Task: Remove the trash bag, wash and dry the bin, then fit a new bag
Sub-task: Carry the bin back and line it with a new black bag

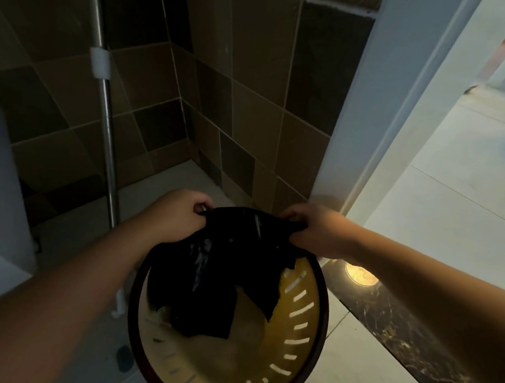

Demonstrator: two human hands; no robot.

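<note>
**Both hands on the black bag, over the bin**

The brown tiled wall (266, 78) fills the far side of what I see, with pale floor (446, 212) running off to my right past a white door frame (369, 115). A metal pole (107, 136) stands upright at the left, against the tiles.

Below me sits the round bin (305, 335), yellow inside with a dark rim and pale slots cut around its wall. The black trash bag (221, 272) hangs partly down into it, crumpled, its top edge stretched between my two hands above the bin's far rim.

My left hand (180, 215) has its grip closed on the bag's left edge, fingers curled and pinching the plastic. My right hand (311, 229) grips the right edge the same way, fingers folded tight over a bunched bit of the bag. Neither hand touches the bin itself.
</note>
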